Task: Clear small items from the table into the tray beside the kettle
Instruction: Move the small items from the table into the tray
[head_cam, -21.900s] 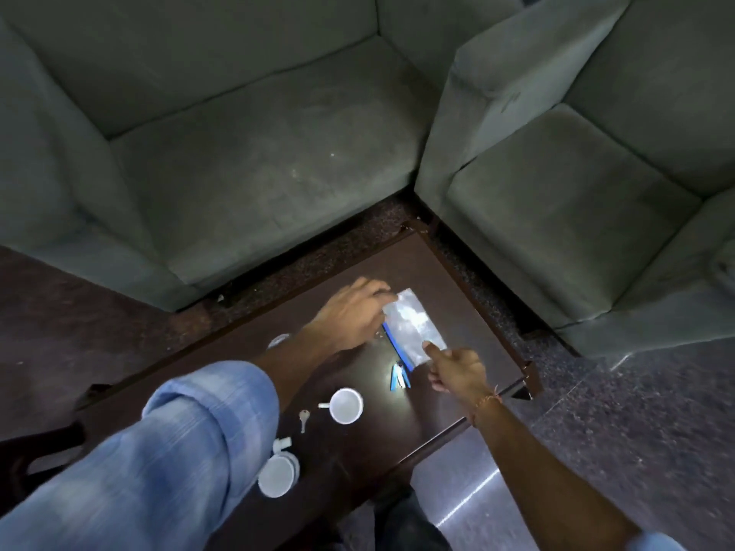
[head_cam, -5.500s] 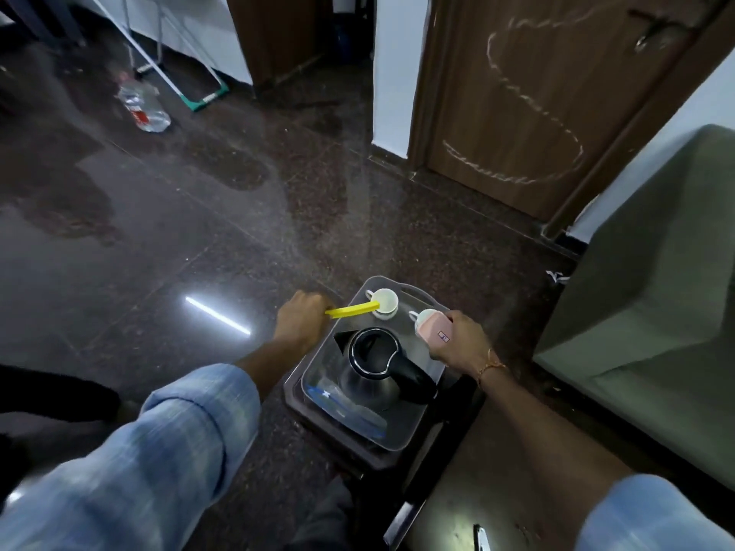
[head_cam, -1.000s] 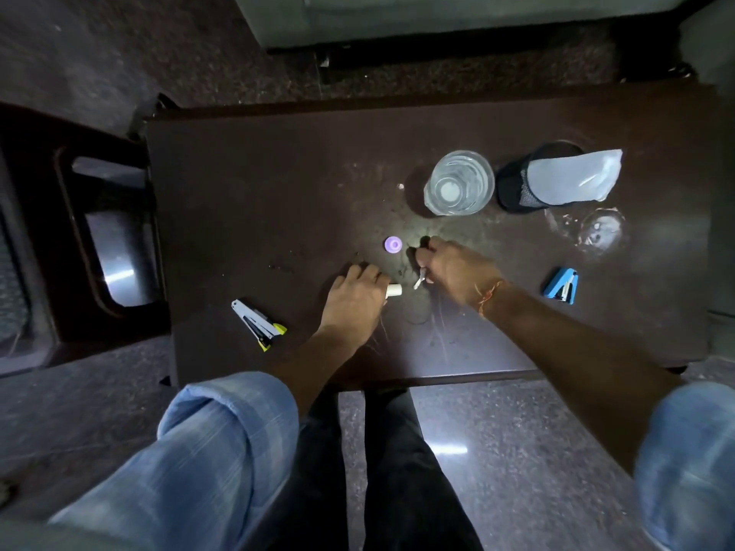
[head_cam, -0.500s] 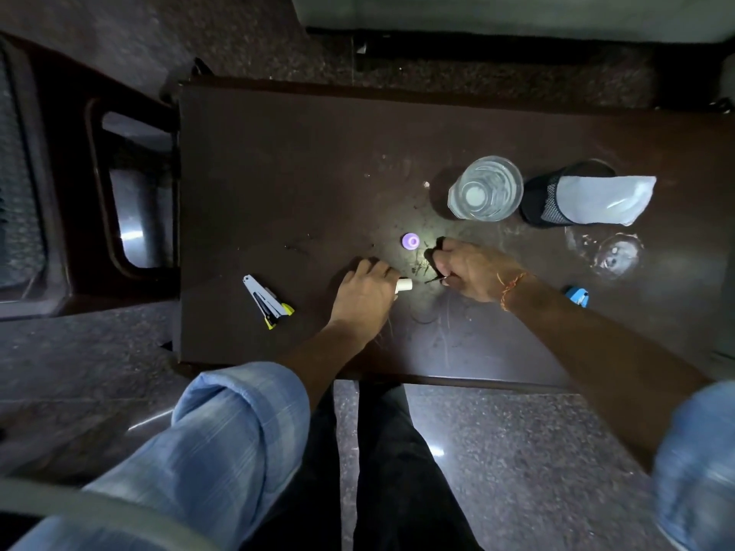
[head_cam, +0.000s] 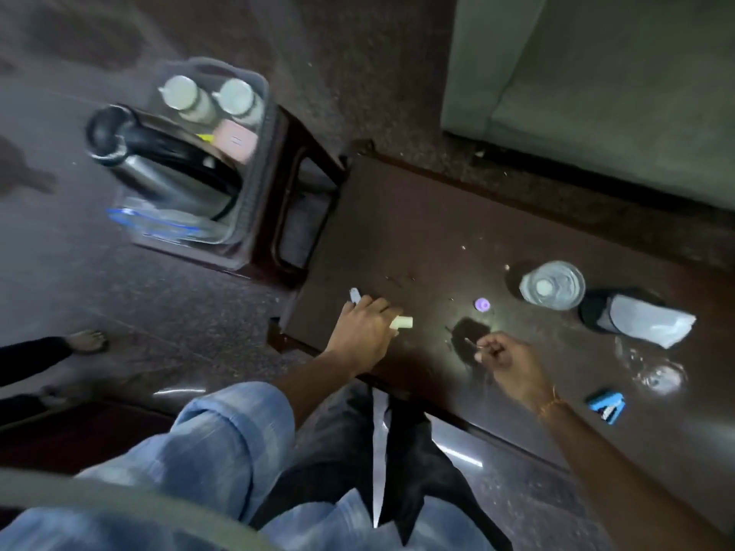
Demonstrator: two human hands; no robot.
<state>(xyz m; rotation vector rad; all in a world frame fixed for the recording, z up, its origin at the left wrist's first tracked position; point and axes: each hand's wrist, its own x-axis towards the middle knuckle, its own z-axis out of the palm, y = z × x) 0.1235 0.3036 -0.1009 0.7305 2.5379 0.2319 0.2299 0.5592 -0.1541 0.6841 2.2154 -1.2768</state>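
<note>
The left hand (head_cam: 364,330) is curled around a small pale stick (head_cam: 402,322) and also reaches over a white stapler (head_cam: 355,295) near the left edge of the tabletop (head_cam: 417,232), so it is full, and I think one of the two could slip out on the way. The right hand (head_cam: 513,361) pinches something thin and small (head_cam: 473,344); it is too small to name, and such a thing falls easily from two fingers. The tray (head_cam: 254,165), with the kettle (head_cam: 159,169) inside it, stands on a low stand left of the tabletop, well apart from both hands, so the carry passes over the floor, where a dropped piece would be hard to find in this dim light. The tray already looks crowded, so things may land on the kettle cord or bounce out. On the tabletop, right of the left hand, remain a purple cap (head_cam: 482,304), a glass of water (head_cam: 553,285) and a blue stapler (head_cam: 607,405); a careless sleeve could knock the glass.
</note>
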